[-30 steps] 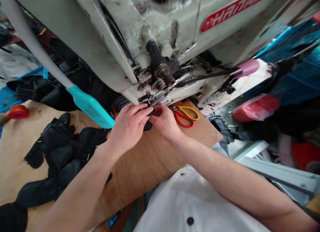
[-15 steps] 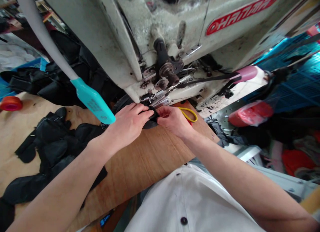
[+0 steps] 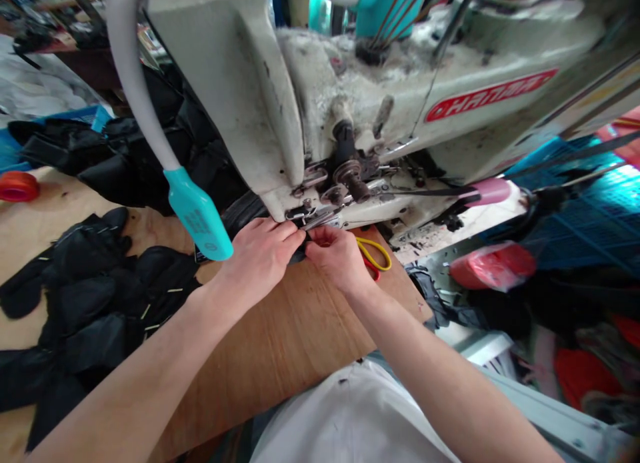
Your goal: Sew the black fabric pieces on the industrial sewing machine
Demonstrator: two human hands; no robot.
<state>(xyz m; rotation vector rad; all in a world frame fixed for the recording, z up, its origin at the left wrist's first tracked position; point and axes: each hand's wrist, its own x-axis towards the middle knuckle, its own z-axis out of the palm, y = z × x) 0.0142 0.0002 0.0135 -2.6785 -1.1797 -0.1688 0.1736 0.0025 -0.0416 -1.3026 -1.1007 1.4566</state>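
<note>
A piece of black fabric [image 3: 299,255] lies at the sewing machine [image 3: 240,83], just under its needle area, and is mostly covered by my fingers. My left hand [image 3: 265,253] presses on it from the left, fingers close together and thumb against its edge. From the right, my right hand [image 3: 337,255] pinches the same fabric between thumb and curled fingers. Beside my right hand lie scissors with yellow and red handles [image 3: 375,253], partly hidden. The needle tip itself cannot be made out.
Black fabric pieces [image 3: 95,290] are heaped on the wooden table [image 3: 280,336] to the left. A turquoise-ended lamp [image 3: 200,216] hangs over my left wrist. An orange-red roll [image 3: 19,186] sits at far left, and a red wrapped bundle [image 3: 493,266] lies at right.
The view has shifted, showing more of the machine's top. Both hands stay at the fabric by the needle area; less of the fabric shows between them now.
</note>
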